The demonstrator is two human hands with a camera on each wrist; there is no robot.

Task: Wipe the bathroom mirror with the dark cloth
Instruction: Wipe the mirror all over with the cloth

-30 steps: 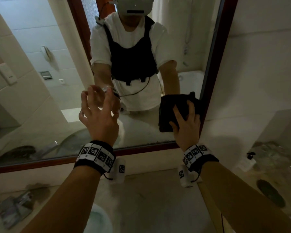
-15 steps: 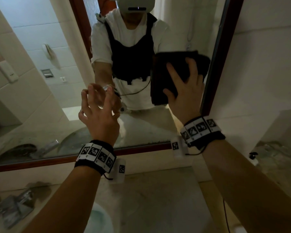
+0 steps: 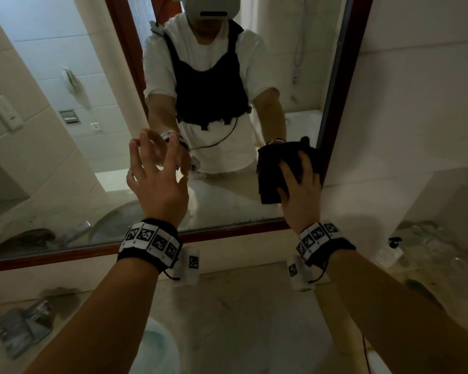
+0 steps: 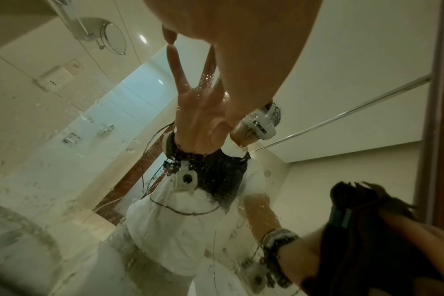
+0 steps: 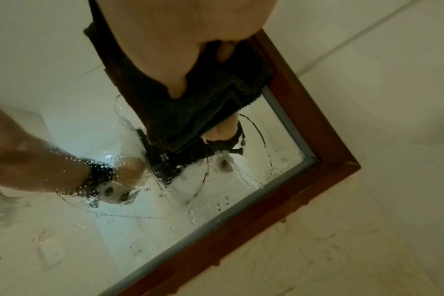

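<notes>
A person's right hand presses a folded dark brown terry cloth flat against the lower right part of a large wall mirror in a reddish-brown wooden frame, its fingers spread straight over the fabric rather than curled round it. The cloth sits just beside the frame's right upright and above the bottom rail; in the right wrist view, the cloth overlaps the frame's inner edge near the corner, and water beads and wet streaks cover the glass below it. The left hand holds nothing, its 5 fingers wide apart with the tips at the glass in the middle of the mirror; in the left wrist view, 1 fingertip meets its own reflection, so the hand appears to be bracing against the surface. The wiping step is under way, judging by the cloth on the glass, and the droplets in both wrist views suggest much of the pane is still to be covered. The next move likely calls for steady flat pressure while sliding the cloth across the beaded area toward the bottom corner, keeping the folded edges from bunching against the frame. A pale stone counter lies below.
</notes>
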